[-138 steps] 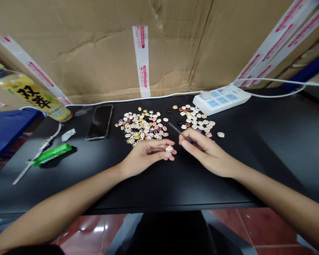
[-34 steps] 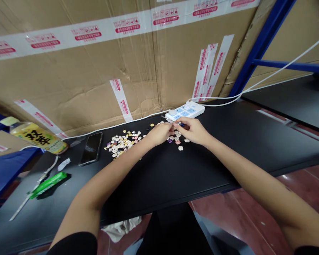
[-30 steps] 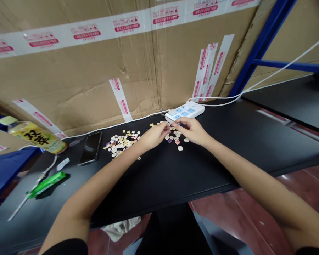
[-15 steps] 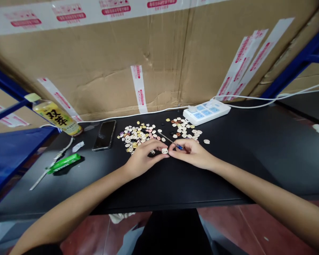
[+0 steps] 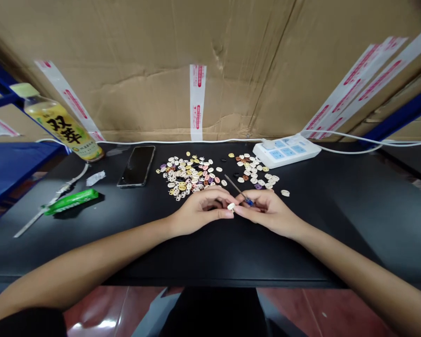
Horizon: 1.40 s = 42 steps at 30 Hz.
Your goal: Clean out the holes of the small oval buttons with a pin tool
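Between the thumb and fingertips of my left hand (image 5: 196, 211) is a small cream-white oval piece (image 5: 230, 206), like a cord lock, tilted so its edge shows. My right hand (image 5: 275, 213) is closed around a small screwdriver (image 5: 235, 185) with a blue handle; its thin metal shaft points up and left, away from the piece. The right fingertips touch the piece's right side. Just beyond my left hand lies a heap of similar two-holed oval pieces (image 5: 187, 174) in white, yellow, pink, brown and black. A second, looser group (image 5: 254, 171) lies beyond my right hand.
A white power strip (image 5: 286, 152) stands at the back right, its cable along the cardboard wall (image 5: 143, 93). On the left of the black table (image 5: 182, 257) are a phone (image 5: 137, 166), a yellow drink bottle (image 5: 65, 126), a green wrapper (image 5: 72, 201) and crumpled paper (image 5: 96, 178).
The view has tilted down and shifted. The cream-white piece has turned from showing its two holes to showing its edge. Both hands stay close together, with the screwdriver still in the right.
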Available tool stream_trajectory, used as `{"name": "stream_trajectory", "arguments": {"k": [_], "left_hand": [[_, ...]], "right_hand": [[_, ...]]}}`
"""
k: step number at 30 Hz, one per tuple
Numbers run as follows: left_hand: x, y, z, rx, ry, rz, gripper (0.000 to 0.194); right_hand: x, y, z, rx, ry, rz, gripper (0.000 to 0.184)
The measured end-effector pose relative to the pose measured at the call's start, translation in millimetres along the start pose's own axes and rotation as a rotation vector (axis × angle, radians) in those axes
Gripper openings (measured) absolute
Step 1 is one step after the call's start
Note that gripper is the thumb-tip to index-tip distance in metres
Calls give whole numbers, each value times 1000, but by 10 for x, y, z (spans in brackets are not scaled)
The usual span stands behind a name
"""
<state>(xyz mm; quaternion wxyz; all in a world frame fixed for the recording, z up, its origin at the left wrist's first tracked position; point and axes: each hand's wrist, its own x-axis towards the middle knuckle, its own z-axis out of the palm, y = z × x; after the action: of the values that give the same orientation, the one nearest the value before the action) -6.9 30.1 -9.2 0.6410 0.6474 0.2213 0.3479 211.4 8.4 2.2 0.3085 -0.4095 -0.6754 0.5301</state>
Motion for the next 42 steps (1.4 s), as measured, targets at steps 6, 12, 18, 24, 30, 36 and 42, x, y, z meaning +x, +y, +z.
{"name": "stream_trajectory", "arguments": {"k": [6, 12, 18, 24, 30, 36, 42], "left_hand": [[19, 2, -56, -242, 90, -115, 22], [37, -22, -70, -358, 121, -140, 24], [31, -23, -65, -479, 109, -146, 27], [24, -6, -58, -525, 81, -176, 24], [31, -29, -55, -475, 107, -165, 25], [31, -44, -46, -369, 180, -150, 23], [32, -62, -61, -186, 237, -102, 19]], "right_hand": [[-66, 22, -107, 95, 96, -51, 29], [-209, -33, -217, -180, 325, -222, 13], [-293, -111, -218, -619, 340, -454, 18], [-296, -100, -212, -792, 375, -570, 17], [-299, -107, -185, -880, 406, -618, 21], [-337, -58, -188, -1030, 420, -673, 25], [-366, -45, -152, -1014, 419, -679, 23]]}}
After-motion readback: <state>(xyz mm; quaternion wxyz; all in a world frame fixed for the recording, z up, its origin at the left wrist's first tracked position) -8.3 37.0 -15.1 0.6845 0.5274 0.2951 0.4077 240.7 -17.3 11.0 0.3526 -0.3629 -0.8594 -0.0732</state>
